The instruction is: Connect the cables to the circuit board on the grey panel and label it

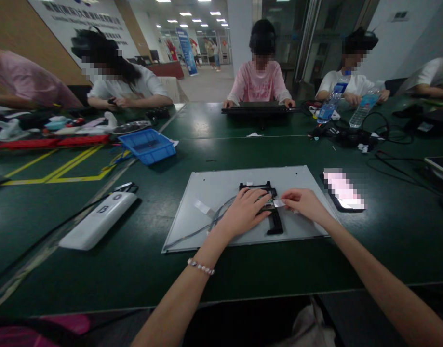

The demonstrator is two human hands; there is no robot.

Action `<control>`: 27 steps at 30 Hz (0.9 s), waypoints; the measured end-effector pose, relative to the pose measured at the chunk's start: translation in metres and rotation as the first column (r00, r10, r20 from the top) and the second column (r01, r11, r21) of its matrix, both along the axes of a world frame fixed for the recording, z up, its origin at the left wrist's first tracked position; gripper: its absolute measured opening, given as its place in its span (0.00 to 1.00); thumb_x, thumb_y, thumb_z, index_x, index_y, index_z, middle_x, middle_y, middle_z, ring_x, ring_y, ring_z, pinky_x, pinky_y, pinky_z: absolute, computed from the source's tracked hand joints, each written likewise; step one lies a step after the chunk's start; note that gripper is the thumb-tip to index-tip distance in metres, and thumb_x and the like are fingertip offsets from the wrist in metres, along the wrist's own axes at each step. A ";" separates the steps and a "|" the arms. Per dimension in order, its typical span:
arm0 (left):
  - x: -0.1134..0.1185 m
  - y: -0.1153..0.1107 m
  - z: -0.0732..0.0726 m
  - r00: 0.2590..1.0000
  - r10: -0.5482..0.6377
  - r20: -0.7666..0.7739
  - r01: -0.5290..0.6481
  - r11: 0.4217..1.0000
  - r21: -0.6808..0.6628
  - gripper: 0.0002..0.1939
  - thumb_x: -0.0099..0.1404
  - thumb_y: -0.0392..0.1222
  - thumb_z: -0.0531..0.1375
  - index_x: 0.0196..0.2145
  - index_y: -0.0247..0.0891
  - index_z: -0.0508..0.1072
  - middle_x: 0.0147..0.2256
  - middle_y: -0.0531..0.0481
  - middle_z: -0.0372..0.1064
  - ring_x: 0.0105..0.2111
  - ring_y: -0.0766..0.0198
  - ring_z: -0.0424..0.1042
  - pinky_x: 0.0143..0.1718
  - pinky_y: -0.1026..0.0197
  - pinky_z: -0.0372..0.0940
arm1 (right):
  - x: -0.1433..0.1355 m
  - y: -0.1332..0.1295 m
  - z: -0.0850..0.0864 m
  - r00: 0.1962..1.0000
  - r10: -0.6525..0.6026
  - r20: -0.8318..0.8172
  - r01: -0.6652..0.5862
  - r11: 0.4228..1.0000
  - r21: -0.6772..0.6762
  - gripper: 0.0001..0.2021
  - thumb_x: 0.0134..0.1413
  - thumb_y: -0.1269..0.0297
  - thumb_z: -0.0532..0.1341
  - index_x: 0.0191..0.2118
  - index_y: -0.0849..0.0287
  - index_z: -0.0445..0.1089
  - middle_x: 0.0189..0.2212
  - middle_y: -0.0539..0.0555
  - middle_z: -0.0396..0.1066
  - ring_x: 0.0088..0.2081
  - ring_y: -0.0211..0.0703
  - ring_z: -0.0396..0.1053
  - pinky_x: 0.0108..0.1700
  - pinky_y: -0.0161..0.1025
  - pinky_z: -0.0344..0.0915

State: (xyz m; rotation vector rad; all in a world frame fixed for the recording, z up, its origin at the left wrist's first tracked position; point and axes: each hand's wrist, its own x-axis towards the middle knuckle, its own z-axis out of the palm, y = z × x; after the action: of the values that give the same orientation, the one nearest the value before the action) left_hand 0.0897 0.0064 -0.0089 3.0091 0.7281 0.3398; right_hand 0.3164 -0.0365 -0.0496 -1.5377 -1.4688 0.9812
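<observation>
A pale grey flat panel (pixel 214 188) lies on the green table in front of me. On it sits a black bracket (pixel 275 224) with a small circuit board, partly hidden under my left hand (pixel 247 208). The fingers of that hand are spread flat over the board and bracket. My right hand (pixel 303 205) pinches a small whitish strip (pixel 279 203) at the bracket's right side. Thin grey cables (pixel 192 234) run from under my left hand to the panel's lower left corner. Another pale strip (pixel 204 207) is on the panel's left part.
A white power bank (pixel 100 219) with a cable lies at left, a blue basket (pixel 149 144) behind it. A phone (pixel 343 190) lies right of the panel. Bottles (pixel 331 103), cables and several people are across the table (pixel 207 154).
</observation>
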 end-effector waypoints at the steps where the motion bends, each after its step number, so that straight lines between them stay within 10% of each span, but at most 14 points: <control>1: 0.002 -0.002 0.000 1.000 -0.011 -0.004 0.011 1.000 0.003 0.20 0.69 0.47 0.49 0.57 0.42 0.58 0.56 0.45 0.57 0.57 0.56 0.54 0.59 0.50 0.46 | 0.000 0.000 0.000 1.000 0.008 0.005 -0.008 1.000 0.018 0.07 0.48 0.65 0.59 0.34 0.61 0.71 0.27 0.53 0.74 0.27 0.40 0.72 0.26 0.34 0.66; 16: 0.012 -0.009 -0.003 1.000 -0.013 -0.008 0.013 1.000 -0.002 0.14 0.68 0.44 0.50 0.51 0.45 0.65 0.55 0.47 0.59 0.58 0.55 0.53 0.59 0.45 0.44 | -0.013 -0.011 0.012 0.901 -0.016 0.433 -0.096 0.967 0.235 0.06 0.52 0.66 0.58 0.36 0.57 0.71 0.36 0.53 0.71 0.29 0.38 0.68 0.35 0.38 0.65; 27: 0.008 -0.007 0.003 1.000 -0.015 0.009 0.016 1.000 -0.020 0.19 0.68 0.46 0.51 0.55 0.45 0.60 0.56 0.47 0.57 0.59 0.55 0.52 0.60 0.46 0.43 | -0.011 -0.014 0.021 0.898 -0.016 0.441 -0.127 0.947 0.294 0.06 0.53 0.70 0.57 0.35 0.57 0.71 0.36 0.52 0.68 0.30 0.37 0.66 0.36 0.37 0.63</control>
State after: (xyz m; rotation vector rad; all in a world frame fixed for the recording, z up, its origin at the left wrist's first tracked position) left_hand 0.0980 -0.0008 -0.0054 2.9906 0.7028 0.3427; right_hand 0.3049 -0.0508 -0.0286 -1.5402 -1.8876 0.4024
